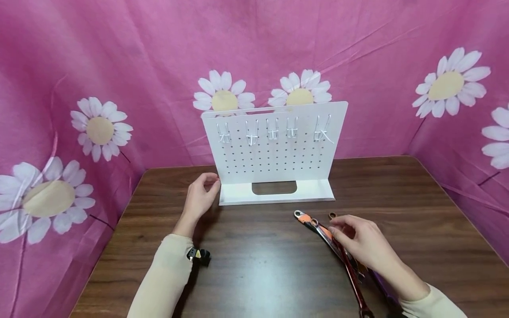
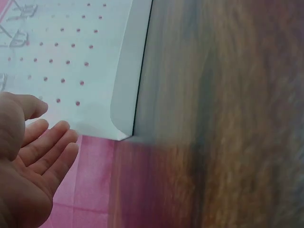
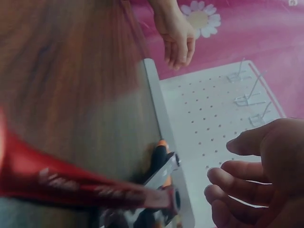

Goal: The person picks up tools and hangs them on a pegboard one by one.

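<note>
A white pegboard [image 1: 274, 150] with several wire hooks stands upright on its base. At its lower left edge is my left hand [image 1: 202, 196], fingers loosely bent; the left wrist view shows this hand [image 2: 38, 156] with fingers apart and nothing held. My right hand [image 1: 363, 243] is over a pile of wrenches, among them a red wrench [image 1: 351, 274] and an orange-and-black tool [image 1: 305, 218]. In the right wrist view the right hand [image 3: 256, 175] has its thumb and fingers parted, with the red wrench [image 3: 85, 183] beside it, not gripped.
The brown wooden table [image 1: 254, 256] extends around the board and tools. Pink cloth [image 1: 167, 66] with daisy prints hangs behind and at both sides. A black wrist strap [image 1: 199, 255] is on the left cuff.
</note>
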Available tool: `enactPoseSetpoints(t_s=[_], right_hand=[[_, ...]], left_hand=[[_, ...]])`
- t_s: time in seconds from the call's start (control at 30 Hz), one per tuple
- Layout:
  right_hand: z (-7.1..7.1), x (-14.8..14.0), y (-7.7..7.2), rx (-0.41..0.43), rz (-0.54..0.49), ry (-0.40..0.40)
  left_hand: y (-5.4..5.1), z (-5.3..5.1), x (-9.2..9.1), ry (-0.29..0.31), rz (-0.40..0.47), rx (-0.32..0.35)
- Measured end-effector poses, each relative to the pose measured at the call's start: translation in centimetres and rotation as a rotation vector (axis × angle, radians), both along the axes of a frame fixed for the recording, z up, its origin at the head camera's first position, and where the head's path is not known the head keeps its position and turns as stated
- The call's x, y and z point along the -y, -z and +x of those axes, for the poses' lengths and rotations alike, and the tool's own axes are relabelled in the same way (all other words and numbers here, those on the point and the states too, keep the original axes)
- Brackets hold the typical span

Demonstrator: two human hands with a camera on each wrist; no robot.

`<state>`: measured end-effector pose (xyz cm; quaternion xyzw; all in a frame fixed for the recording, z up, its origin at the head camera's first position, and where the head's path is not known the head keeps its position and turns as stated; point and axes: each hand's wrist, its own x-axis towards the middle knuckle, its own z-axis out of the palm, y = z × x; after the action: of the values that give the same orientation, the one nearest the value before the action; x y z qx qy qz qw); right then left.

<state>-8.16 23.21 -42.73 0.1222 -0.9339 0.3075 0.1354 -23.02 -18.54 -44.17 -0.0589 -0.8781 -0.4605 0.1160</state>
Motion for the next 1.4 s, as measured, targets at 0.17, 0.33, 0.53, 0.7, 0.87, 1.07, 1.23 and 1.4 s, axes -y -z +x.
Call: enactPoseSetpoints(t_s=[0.17, 0.33, 0.53, 0.7, 0.87, 1.07, 1.23, 1.4], right_hand=[[0.8, -0.7, 0.6, 0.017, 0.036, 0.035], [1.9, -1.3, 1.2, 0.128, 0.064, 0.077], [2.8, -1.5, 1.8, 0.201, 0.103, 0.093], [3.3, -1.5, 2.0, 0.246, 0.145, 0.103], [3.2, -1.2, 1.9, 0.275, 0.187, 0.112], [2.9, -0.7, 1.6, 0.31, 0.235, 0.12], [2.7, -0.3, 1.5, 0.312, 0.276, 0.114], [2.7, -0.2, 1.3, 0.296, 0.284, 0.115]], left_hand=[[0.4, -1.2, 0.5, -0.042, 0.006, 0.01], [0.9, -2.0, 0.7, -0.042, 0.023, 0.024], [1.0, -2.7, 0.5, -0.017, 0.053, 0.044], [1.0, -3.2, 0.4, 0.002, 0.062, 0.067], [1.0, -3.8, 0.2, 0.014, 0.086, 0.074], [1.0, -3.9, 0.2, 0.019, 0.102, 0.067], [0.9, -3.9, 0.2, 0.019, 0.106, 0.081], [0.9, -4.0, 0.2, 0.018, 0.114, 0.091]])
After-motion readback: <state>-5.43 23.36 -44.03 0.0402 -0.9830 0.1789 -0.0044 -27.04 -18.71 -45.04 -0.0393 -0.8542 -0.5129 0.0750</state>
